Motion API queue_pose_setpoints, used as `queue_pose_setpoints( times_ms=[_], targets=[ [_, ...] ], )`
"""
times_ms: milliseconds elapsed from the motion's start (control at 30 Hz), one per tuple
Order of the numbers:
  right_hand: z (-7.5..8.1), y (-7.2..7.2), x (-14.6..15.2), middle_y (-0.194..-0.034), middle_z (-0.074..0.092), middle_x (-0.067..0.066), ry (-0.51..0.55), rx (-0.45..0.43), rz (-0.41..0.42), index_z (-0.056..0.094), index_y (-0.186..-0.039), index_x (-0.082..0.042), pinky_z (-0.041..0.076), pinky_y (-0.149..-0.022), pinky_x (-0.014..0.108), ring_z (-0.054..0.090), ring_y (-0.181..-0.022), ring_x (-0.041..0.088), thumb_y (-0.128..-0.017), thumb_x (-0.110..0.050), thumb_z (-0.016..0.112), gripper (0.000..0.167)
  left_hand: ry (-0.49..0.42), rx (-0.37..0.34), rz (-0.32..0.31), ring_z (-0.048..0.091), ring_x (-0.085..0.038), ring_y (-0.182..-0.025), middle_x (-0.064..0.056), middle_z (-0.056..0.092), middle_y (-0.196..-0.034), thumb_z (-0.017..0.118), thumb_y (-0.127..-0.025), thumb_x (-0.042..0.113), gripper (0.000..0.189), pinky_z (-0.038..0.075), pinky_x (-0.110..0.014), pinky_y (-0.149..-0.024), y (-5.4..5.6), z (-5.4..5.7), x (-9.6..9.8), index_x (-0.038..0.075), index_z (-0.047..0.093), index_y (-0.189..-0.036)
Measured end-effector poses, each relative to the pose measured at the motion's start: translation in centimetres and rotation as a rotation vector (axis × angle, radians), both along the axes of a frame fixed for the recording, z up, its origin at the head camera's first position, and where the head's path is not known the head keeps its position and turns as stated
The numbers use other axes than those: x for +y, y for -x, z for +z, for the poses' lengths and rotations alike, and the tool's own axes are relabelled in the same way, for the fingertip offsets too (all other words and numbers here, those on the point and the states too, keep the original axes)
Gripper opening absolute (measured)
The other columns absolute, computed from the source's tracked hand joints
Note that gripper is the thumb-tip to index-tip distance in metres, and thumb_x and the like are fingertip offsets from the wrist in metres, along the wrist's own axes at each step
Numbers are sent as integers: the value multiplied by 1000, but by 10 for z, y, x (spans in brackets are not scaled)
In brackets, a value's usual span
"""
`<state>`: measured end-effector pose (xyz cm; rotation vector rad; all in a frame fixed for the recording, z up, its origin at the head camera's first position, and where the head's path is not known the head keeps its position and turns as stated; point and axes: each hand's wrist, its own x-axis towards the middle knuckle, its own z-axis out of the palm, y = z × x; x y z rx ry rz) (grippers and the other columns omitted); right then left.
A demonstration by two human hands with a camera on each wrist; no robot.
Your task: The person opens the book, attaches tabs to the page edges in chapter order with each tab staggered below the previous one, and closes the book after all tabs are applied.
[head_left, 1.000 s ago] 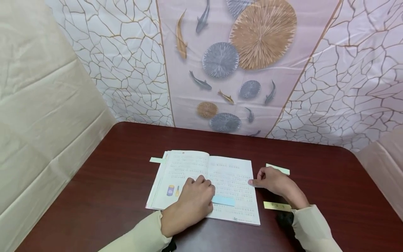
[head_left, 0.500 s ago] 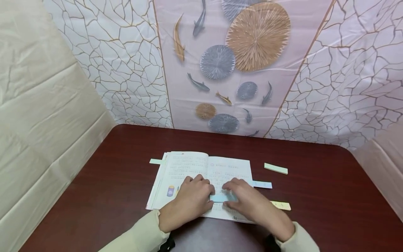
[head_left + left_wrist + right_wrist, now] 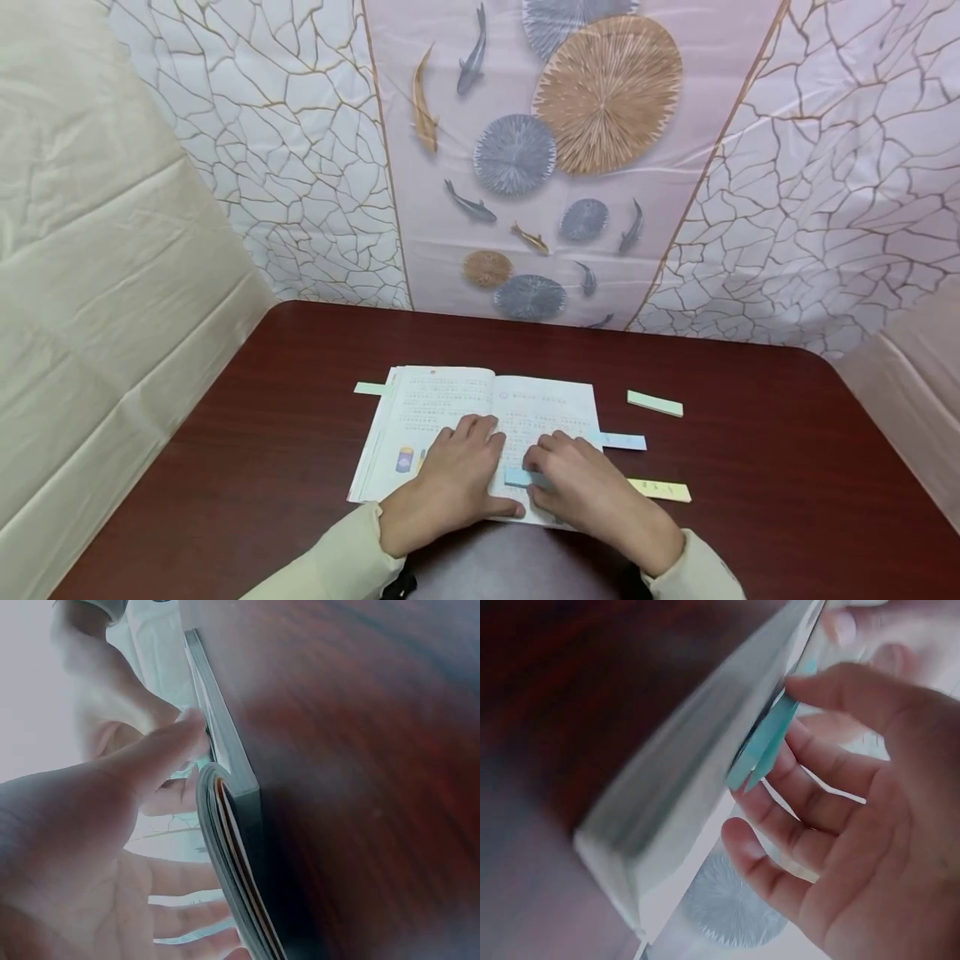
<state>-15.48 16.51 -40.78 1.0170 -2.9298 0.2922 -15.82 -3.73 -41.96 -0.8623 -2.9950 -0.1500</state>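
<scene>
An open book with printed pages lies on the table. My left hand rests across its middle, fingers extended over the pages. In the left wrist view, that hand's thumb reaches along the book's near edge. A pad of blue sticky notes lies low on the right page, and my right hand pinches it between thumb and fingers. The right wrist view shows the pad with its layers parted at one end. From the book's right edge sticks a pale blue sticky tab.
A light green sticky-note pad lies on the table right of the book. Nearer, a yellow sticky-note strip shows past the right hand. Another pale green tab sticks out at the book's left edge. Patterned cloth hangs behind the table.
My right hand has moved left from the book's right edge onto the blue pad and grips it. The blue tab at that edge is now uncovered. My left thumb has stretched out rightward.
</scene>
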Motion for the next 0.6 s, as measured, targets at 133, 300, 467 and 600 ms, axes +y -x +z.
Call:
queue_pose_setpoints(
  times_ms=[133, 300, 467, 600],
  targets=[
    [10, 6, 21, -87, 66, -13, 65, -40, -19, 73, -89, -19, 49, -68, 31, 55, -79, 9, -83, -17, 82, 11, 29, -31, -1, 52, -31, -140, -12, 56, -150, 81, -77, 73, 91, 54, -49, -101, -3, 2, 3, 6, 65, -137],
    [21, 15, 56, -92, 69, -11, 177, -141, -188, 75, -96, -18, 51, -71, 30, 59, -84, 7, -86, -13, 81, 13, 50, -55, -10, 53, -35, -142, -15, 56, -152, 83, -79, 69, 90, 58, -46, -96, -8, 6, 7, 4, 64, -138],
    [20, 27, 99, -95, 69, 0, 209, -177, -341, 74, -104, -8, 48, -67, 33, 55, -81, 16, -91, -11, 77, 13, -46, -14, -85, 60, -45, -133, -6, 67, -130, 90, -80, 53, 59, 62, -47, -84, -11, 5, 6, 10, 70, -114],
    [13, 35, 128, -101, 70, 7, 151, -206, -439, 73, -107, -5, 47, -64, 37, 55, -82, 20, -93, -12, 75, 16, -86, 37, -149, 63, -49, -123, 1, 68, -110, 93, -77, 49, 46, 61, -48, -81, -14, 5, 3, 15, 69, -97]
  ],
)
